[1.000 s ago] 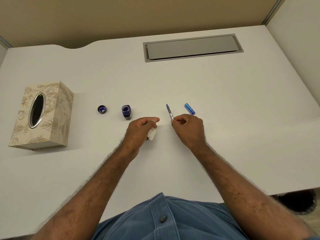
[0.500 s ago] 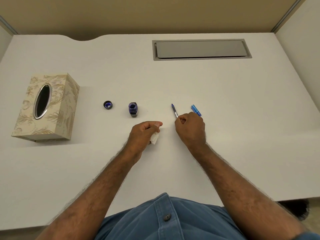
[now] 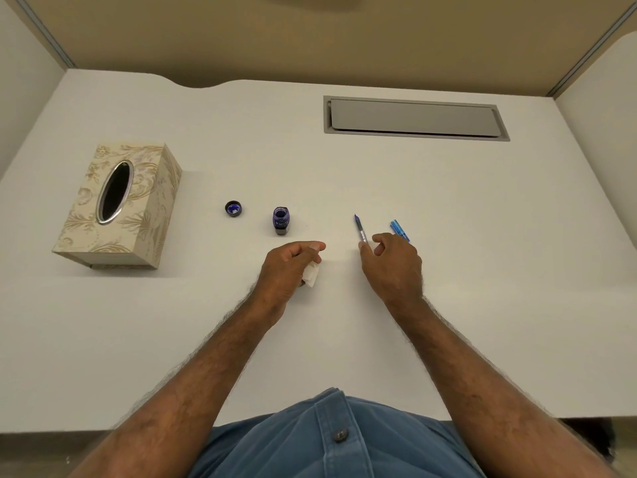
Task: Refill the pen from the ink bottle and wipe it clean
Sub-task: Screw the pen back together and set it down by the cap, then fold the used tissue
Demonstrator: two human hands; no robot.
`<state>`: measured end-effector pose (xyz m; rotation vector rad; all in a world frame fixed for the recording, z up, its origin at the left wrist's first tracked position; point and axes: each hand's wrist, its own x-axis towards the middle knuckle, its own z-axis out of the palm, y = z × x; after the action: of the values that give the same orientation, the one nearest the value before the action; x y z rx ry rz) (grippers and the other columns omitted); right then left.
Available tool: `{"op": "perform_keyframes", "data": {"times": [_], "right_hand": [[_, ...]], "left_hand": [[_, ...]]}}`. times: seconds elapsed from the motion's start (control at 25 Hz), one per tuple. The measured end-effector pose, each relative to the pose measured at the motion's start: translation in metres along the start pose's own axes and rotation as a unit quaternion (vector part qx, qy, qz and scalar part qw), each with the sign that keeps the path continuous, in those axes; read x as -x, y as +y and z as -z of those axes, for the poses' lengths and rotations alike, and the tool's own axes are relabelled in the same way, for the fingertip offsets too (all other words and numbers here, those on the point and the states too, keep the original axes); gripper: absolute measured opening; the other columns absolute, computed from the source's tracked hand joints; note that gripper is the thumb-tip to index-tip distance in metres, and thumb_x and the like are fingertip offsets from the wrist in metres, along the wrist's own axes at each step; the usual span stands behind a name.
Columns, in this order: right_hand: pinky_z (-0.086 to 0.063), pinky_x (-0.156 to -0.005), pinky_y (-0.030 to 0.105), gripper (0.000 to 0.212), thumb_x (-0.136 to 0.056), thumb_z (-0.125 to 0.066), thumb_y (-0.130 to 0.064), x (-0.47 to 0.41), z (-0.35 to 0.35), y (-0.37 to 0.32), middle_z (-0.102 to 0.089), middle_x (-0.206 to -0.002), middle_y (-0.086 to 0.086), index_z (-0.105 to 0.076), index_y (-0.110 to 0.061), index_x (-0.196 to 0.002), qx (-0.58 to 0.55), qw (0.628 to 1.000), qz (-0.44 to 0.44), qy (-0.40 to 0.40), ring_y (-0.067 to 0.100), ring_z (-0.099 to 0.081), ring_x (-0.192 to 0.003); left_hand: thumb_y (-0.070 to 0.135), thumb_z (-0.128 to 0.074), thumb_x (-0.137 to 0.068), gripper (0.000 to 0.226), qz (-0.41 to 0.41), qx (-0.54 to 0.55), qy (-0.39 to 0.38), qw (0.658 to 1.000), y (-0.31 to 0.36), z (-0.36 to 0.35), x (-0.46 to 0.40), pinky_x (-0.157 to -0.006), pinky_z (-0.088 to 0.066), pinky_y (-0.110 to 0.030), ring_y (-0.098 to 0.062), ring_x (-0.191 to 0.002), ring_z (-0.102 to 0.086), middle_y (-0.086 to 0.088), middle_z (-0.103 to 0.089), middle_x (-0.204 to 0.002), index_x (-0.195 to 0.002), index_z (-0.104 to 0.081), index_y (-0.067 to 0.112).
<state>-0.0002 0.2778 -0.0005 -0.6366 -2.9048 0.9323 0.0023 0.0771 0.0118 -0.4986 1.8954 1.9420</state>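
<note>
Both hands rest on the white desk: my right hand has loosened, fingers spread off the slim blue-tipped pen it gripped before; my left hand still pinches the crumpled white tissue.

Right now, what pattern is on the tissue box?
The tissue box is cream with gold floral scrollwork, seen in the head view.

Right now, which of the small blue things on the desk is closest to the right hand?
The pen: its near end meets the right hand at the fingertips. The blue barrel piece lies just beyond; ink bottle and cap sit farther left.
</note>
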Motion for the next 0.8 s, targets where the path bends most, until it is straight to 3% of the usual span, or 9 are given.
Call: {"op": "perform_keyframes", "data": {"times": [0.12, 0.28, 0.52, 0.56, 0.68, 0.8], "right_hand": [[-0.048, -0.084, 0.029, 0.038, -0.099, -0.067, -0.048, 0.013, 0.012, 0.002, -0.071, -0.100, -0.007, -0.074, -0.021, -0.124, -0.009, 0.999, 0.027, 0.032, 0.019, -0.068, -0.100], [-0.057, -0.083, 0.035, 0.030, -0.097, -0.072, -0.046, 0.034, 0.027, -0.002, -0.073, -0.099, -0.009, -0.075, -0.023, -0.116, -0.058, 0.994, 0.091, 0.012, 0.017, -0.068, -0.093], [-0.049, -0.072, 0.006, 0.028, -0.094, -0.077, -0.046, 0.061, 0.038, -0.018, -0.077, -0.099, -0.016, -0.080, -0.028, -0.115, -0.167, 0.968, 0.122, -0.140, 0.002, -0.071, -0.090], [-0.051, -0.072, 0.007, 0.026, -0.095, -0.077, -0.044, 0.061, 0.038, -0.020, -0.078, -0.099, -0.016, -0.081, -0.027, -0.115, -0.179, 0.963, 0.127, -0.157, 0.002, -0.072, -0.091], [-0.061, -0.068, 0.025, 0.024, -0.095, -0.079, -0.032, 0.062, 0.038, -0.025, -0.082, -0.098, -0.007, -0.083, -0.020, -0.115, -0.246, 0.940, 0.109, -0.207, 0.009, -0.075, -0.081], [-0.060, -0.062, 0.027, 0.020, -0.095, -0.080, -0.018, 0.067, 0.037, -0.036, -0.083, -0.095, 0.004, -0.082, -0.011, -0.114, -0.309, 0.914, 0.079, -0.250, 0.009, -0.072, -0.070]], "left_hand": [[0.018, -0.059, -0.104, 0.024, -0.010, 0.034, -0.015, 0.999, 0.003, 0.000, 0.010, -0.063, -0.041, -0.025, -0.011, -0.084, -0.063, 0.009, -0.075, -0.090, -0.113, -0.080, 0.018], [0.016, -0.061, -0.092, 0.035, -0.040, 0.037, -0.035, 0.998, 0.000, -0.003, 0.025, -0.073, -0.051, -0.023, -0.011, -0.101, -0.069, 0.007, -0.078, -0.109, -0.121, -0.076, 0.028], [-0.002, -0.056, -0.100, 0.047, -0.107, 0.035, -0.034, 0.993, -0.008, -0.009, 0.054, -0.087, -0.055, -0.024, -0.015, -0.117, -0.066, -0.003, -0.072, -0.132, -0.137, -0.066, 0.024], [0.000, -0.060, -0.098, 0.047, -0.118, 0.043, -0.038, 0.991, -0.010, -0.009, 0.058, -0.089, -0.056, -0.023, -0.013, -0.118, -0.066, -0.005, -0.071, -0.134, -0.139, -0.065, 0.023], [0.013, -0.065, -0.087, 0.054, -0.146, 0.040, -0.020, 0.988, -0.015, -0.004, 0.072, -0.096, -0.057, -0.028, -0.012, -0.117, -0.068, -0.003, -0.070, -0.137, -0.140, -0.065, 0.027], [0.013, -0.071, -0.089, 0.057, -0.169, 0.012, 0.025, 0.985, -0.015, 0.005, 0.084, -0.098, -0.058, -0.032, -0.013, -0.113, -0.070, 0.001, -0.066, -0.139, -0.142, -0.063, 0.032]]}}
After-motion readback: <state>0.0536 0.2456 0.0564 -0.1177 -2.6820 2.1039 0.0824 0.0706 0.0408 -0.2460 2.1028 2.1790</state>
